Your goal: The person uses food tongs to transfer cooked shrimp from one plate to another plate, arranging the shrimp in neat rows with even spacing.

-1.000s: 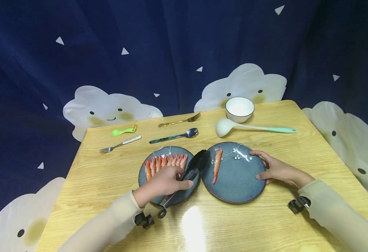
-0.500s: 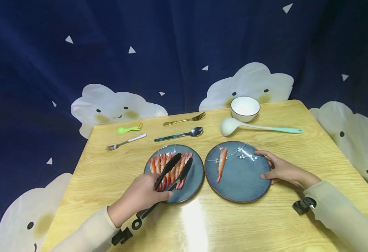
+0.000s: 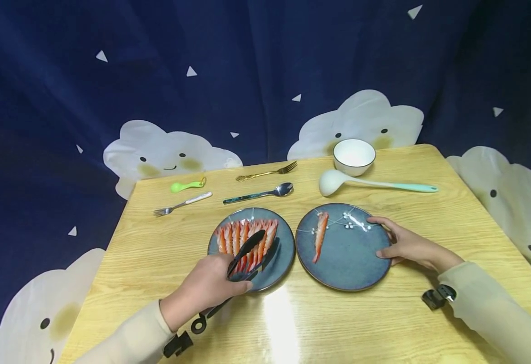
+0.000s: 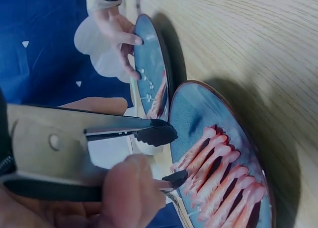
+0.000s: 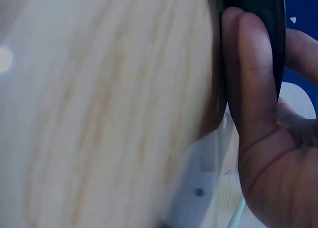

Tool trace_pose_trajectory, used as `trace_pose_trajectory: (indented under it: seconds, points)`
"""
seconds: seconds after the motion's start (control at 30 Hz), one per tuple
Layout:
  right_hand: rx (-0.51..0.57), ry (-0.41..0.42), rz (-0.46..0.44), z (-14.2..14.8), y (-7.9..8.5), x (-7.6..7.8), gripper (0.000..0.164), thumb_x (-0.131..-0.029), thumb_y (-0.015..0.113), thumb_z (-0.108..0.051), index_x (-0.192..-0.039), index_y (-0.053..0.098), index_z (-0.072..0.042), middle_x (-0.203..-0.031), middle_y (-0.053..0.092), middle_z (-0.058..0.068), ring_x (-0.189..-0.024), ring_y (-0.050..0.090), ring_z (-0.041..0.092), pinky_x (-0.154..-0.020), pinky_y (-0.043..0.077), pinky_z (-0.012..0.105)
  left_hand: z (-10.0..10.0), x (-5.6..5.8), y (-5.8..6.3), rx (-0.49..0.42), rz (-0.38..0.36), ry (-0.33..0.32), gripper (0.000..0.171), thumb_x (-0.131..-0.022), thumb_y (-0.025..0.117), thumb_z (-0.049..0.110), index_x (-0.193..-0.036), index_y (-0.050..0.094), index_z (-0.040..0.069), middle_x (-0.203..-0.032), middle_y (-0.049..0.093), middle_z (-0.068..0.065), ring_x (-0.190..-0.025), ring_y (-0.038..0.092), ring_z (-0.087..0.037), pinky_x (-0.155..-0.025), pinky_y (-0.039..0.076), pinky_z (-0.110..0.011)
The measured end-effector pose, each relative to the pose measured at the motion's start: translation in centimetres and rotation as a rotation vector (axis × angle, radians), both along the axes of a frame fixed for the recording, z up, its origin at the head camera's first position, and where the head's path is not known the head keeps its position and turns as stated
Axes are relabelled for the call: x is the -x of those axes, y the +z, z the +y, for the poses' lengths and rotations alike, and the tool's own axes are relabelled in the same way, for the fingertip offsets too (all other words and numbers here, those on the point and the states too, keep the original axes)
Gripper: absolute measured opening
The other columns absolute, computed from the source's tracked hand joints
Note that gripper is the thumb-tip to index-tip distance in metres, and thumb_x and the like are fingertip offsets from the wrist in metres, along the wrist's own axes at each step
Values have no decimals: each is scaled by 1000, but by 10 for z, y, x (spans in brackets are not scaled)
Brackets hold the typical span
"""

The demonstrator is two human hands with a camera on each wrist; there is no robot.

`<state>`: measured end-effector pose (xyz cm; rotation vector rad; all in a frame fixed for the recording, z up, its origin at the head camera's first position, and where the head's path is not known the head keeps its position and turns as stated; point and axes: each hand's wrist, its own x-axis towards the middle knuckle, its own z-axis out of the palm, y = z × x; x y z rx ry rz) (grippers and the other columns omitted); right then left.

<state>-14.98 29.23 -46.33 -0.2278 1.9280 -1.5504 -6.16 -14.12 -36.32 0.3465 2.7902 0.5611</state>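
Note:
My left hand (image 3: 208, 283) grips black-tipped tongs (image 3: 248, 246) over the left blue plate (image 3: 284, 258), where several shrimp (image 3: 235, 237) lie in a row. Seen from the left wrist, the jaws of the tongs stand apart near the end of the shrimp row (image 4: 213, 153), with no shrimp between them. One single shrimp (image 3: 320, 236) lies at the left side of the right blue plate (image 3: 351, 260). That plate's right rim is held by my right hand (image 3: 403, 245), thumb on top and a finger along the edge; the right wrist view shows the thumb (image 5: 256, 64) against the rim.
Behind the plates lie a spoon (image 3: 283, 189), a gold fork (image 3: 265, 174), a white-handled fork (image 3: 183, 204) and a green measuring spoon (image 3: 185, 186). A ladle (image 3: 333, 182) rests before a white bowl (image 3: 354, 155). The table (image 3: 320, 323) ends at a dark blue curtain (image 3: 247, 65).
The left hand has carried the tongs from the right plate's left edge back over the shrimp row, their tips now closer together. The right hand stays on its plate; the view has shifted slightly.

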Motion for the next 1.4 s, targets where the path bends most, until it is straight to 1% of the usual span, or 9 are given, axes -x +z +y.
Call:
trace_pose_trajectory:
  seconds: [0.33,0.53,0.6,0.7,0.8,0.93,1.1,1.3,1.4]
  points:
    - [-16,-4,-3,0,2,0,84,-75,66,-4,-138,13,-21,-135,-1,27,-88,53,30,-59,47,45,4,7,2,-3,-2,-36,39,-73,62,42,-80,59,4,-54,47,3,-48,42,-11,-45,36,-27]
    - [-11,-6,-8,0,1,2,84,-75,66,-3,-138,13,-22,-133,6,28,-86,53,30,-59,47,45,5,11,4,-34,-52,-37,33,-75,62,41,-73,56,9,-45,32,6,-36,31,-8,-37,30,-25]
    - [-11,-7,-6,1,0,2,84,-75,66,-3,-138,13,-22,-132,7,28,-86,53,30,-58,47,45,4,12,5,-61,-74,-28,33,-76,62,40,-78,59,7,-45,31,6,-34,29,-7,-37,30,-25]
    - [-13,-5,-5,1,0,2,84,-75,66,-3,-138,13,-22,-132,7,28,-86,53,30,-59,47,45,2,12,6,-94,-119,-6,42,-76,61,41,-95,61,4,-49,41,3,-31,35,-8,-39,36,-27]
    - [-11,-4,-6,0,0,2,84,-75,66,-3,-138,13,-22,-130,10,29,-86,53,30,-59,47,45,0,13,6,-98,-146,3,54,-76,60,44,-109,57,1,-60,51,1,-40,43,-9,-49,40,-28]
    - [-5,2,-5,0,0,2,84,-75,65,-2,-138,12,-21,-125,19,31,-86,54,30,-58,48,45,-1,15,6,-100,-157,5,55,-76,59,48,-107,58,3,-61,50,3,-49,45,-10,-53,39,-28]
    - [16,7,-14,1,0,3,85,-75,64,0,-138,12,-20,-123,23,31,-88,54,31,-61,47,47,1,17,10,-158,-136,6,38,-76,60,47,-84,61,9,-52,43,3,-42,37,-10,-43,35,-28]
    - [21,3,-25,1,0,3,86,-73,66,1,-137,12,-20,-124,23,32,-87,55,32,-60,47,48,13,22,18,-208,-146,-5,52,-76,59,48,-110,57,8,-52,49,2,-35,40,-11,-44,39,-30]
    - [13,6,-24,0,2,3,86,-73,66,0,-137,12,-19,-122,24,32,-86,55,33,-59,47,47,27,26,21,-211,-152,-48,52,-77,58,47,-112,56,9,-53,51,1,-35,40,-10,-45,40,-30]
